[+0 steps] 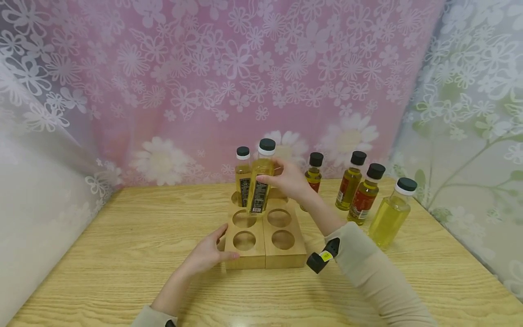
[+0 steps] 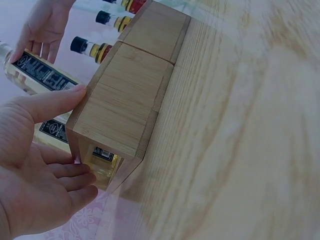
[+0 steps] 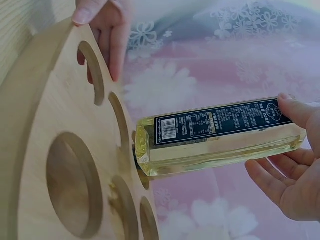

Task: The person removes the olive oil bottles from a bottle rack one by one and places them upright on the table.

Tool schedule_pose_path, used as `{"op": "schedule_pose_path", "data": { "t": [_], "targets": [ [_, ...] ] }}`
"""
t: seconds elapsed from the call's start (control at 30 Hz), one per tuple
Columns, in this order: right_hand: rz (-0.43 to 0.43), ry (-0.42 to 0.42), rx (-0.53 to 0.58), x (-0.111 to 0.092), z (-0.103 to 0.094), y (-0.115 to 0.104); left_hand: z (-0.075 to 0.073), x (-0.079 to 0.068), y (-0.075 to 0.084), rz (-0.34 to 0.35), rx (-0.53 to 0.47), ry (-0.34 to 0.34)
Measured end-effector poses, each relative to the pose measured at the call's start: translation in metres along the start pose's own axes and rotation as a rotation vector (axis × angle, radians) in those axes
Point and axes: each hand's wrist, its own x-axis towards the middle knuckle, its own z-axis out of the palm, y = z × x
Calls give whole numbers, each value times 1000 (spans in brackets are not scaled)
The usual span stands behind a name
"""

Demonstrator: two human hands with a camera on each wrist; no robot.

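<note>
My right hand [image 1: 292, 179] pinches a clear square bottle of yellow oil [image 3: 215, 132] near its upper part. The bottle has a black label and a black cap with a white ring. It hangs tilted over the wooden bottle rack [image 1: 265, 236], its base just above the left column of round holes. A matching oil bottle [image 1: 243, 175] stands in the rack's back left hole, partly hidden by the held one. At the rack's front left corner is my left hand [image 1: 208, 252]. Its thumb touches the front panel, and its relaxed fingers lie beside the open left end [image 2: 107, 165].
Right of the rack stand three small black-capped bottles with red labels: one behind my right wrist [image 1: 313, 175], one farther right [image 1: 350, 184], one nearer [image 1: 362, 200]. A larger pale yellow oil bottle [image 1: 390, 218] stands beyond my right forearm. A floral curtain [image 1: 245, 91] hangs behind the table [image 1: 122, 254].
</note>
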Motion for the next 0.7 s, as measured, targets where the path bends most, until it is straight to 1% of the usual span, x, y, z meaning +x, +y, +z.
{"op": "schedule_pose_path", "data": {
  "t": [0.17, 0.3, 0.7],
  "targets": [
    [-19, 39, -29, -1, -14, 4, -1, 0, 0, 2, 0, 2],
    [16, 69, -56, -3, -24, 7, -2, -1, 1, 2, 0, 3],
    [81, 61, -7, -14, -61, 28, 0, -2, 2, 8, -9, -2]
  ]
}}
